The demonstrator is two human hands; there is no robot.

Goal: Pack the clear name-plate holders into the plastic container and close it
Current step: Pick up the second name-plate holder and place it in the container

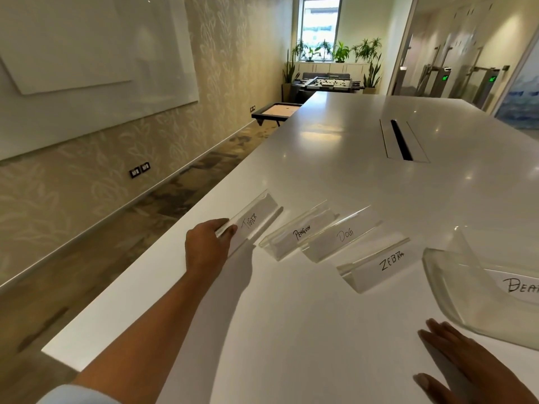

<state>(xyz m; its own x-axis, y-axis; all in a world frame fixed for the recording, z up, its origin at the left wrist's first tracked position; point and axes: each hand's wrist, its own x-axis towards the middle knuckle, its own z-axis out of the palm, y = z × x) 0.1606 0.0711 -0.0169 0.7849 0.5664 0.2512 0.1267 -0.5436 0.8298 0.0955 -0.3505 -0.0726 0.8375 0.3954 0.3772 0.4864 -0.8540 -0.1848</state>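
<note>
Now | left hand (208, 246) pinching near end of TIGER holder (253, 220), centre-left | long axis running up-right away from grip | container (455, 290) far right, beside flat, empty right hand (463, 363)

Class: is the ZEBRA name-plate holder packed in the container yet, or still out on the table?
Still out. The ZEBRA holder stands on the white table, left of the clear container.

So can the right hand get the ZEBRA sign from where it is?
Probably yes: the right hand lies flat on the table, and only bare tabletop shows between it and the ZEBRA holder.
</note>
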